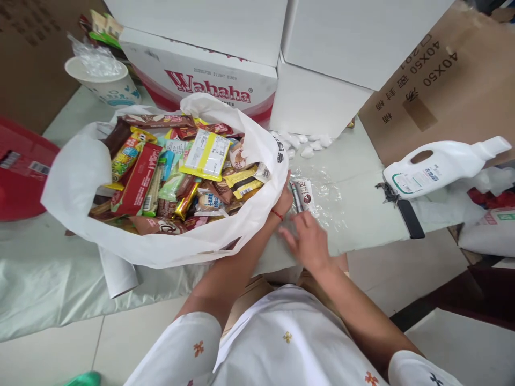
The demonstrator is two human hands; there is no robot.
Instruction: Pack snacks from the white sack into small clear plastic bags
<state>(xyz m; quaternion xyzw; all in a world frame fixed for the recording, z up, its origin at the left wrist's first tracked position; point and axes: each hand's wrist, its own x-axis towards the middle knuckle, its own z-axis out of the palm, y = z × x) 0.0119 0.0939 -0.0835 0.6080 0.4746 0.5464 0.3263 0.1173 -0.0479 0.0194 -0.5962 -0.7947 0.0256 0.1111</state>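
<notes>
A white plastic bag (pixel 169 254) full of wrapped snacks (pixel 177 177) stands wide at the top on the cloth-covered table. My left hand (pixel 285 201), with a red cord at the wrist, is against the bag's right side; its fingers are mostly hidden. Slightly blurred, my right hand (pixel 309 241) hovers at the table's front edge, thumb apart from the fingers, with nothing visible in it. Just beyond it lie a white packet with brown print (pixel 306 196) and a slim striped packet (pixel 296 197). Crinkled clear plastic film (pixel 332 201) spreads beside them.
Behind the bag are a Wahaha carton (pixel 213 86) and plain white boxes (pixel 322 96). Small white pouches (pixel 308 146) lie near them. A paper cup (pixel 102 80) stands at left. Rightward are a white bottle (pixel 434 166), a black phone-like object (pixel 410 219) and a cardboard box (pixel 442 80).
</notes>
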